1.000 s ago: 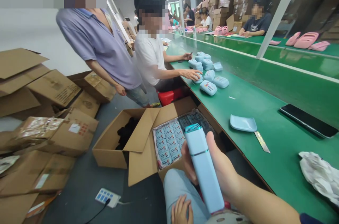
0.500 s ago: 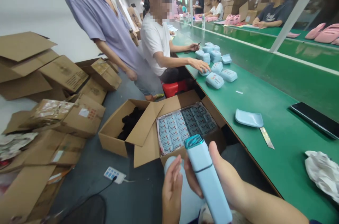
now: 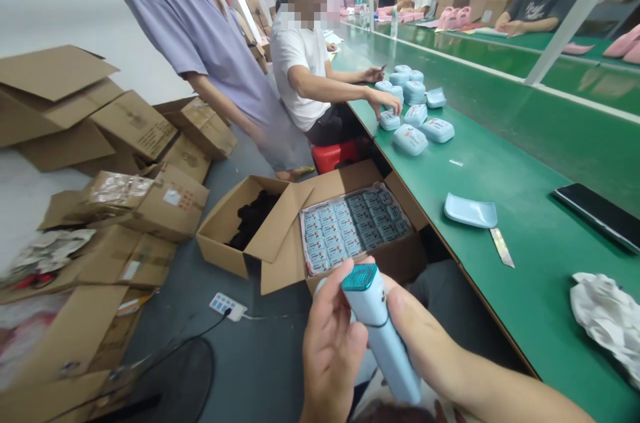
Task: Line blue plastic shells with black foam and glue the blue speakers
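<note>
The left hand [image 3: 333, 350] and right hand [image 3: 425, 336] grasp a pale-blue handheld device [image 3: 381, 336] together, just ahead of two open cartons [image 3: 395, 262]. To their right, the green bench [image 3: 520, 303] carries one phone [image 3: 597, 216], one tray [image 3: 470, 211], one crumpled cloth [image 3: 607, 323].

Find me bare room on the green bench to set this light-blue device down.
For the light-blue device, the free patch is bare green bench between the metal strip and the crumpled white cloth, below the black phone. A smaller patch lies between the pale blue dish and the blue cases, which crowd the bench further along.
</note>
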{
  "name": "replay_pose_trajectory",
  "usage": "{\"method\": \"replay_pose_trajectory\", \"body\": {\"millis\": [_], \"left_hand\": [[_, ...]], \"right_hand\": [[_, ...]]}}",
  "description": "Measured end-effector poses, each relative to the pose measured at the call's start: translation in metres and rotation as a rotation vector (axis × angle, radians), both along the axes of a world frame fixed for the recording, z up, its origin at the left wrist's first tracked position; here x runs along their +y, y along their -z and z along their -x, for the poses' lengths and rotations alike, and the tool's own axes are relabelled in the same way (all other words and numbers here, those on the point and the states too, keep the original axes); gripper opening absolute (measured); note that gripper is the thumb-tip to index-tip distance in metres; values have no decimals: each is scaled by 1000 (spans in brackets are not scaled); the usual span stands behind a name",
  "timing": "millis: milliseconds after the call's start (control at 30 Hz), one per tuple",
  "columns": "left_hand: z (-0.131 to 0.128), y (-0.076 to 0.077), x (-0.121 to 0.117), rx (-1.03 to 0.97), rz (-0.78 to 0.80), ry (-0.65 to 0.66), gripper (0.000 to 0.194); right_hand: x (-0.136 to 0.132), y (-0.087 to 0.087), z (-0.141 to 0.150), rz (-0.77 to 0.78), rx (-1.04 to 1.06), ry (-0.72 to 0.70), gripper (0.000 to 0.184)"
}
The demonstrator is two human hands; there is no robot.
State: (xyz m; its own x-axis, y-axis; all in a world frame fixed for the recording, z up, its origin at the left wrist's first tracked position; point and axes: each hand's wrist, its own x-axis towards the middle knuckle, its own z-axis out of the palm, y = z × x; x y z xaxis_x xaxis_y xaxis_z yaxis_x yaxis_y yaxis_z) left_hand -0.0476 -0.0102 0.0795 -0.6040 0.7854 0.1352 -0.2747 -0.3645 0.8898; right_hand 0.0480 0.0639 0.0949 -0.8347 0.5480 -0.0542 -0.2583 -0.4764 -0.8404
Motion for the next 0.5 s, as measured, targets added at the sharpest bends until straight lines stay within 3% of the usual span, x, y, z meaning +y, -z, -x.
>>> {"method": "replay_pose_trajectory", "body": {"millis": [167, 300, 400, 500], "left_hand": [[1, 10, -1, -217, -30, 52, 41], [7, 18, -3, -457, -39, 12, 36], [23, 29, -1, -541, 9, 19, 32], [51, 46, 5, -498, 40, -70, 33]], "right_hand": [[0, -1, -7, -58, -25, -96, 64], [2, 2, -11, -36, -18, -276, 59], [5, 17, -6, 2, 3, -382, 61], [14, 39, 13, -63, -23, -420, 61]]}}
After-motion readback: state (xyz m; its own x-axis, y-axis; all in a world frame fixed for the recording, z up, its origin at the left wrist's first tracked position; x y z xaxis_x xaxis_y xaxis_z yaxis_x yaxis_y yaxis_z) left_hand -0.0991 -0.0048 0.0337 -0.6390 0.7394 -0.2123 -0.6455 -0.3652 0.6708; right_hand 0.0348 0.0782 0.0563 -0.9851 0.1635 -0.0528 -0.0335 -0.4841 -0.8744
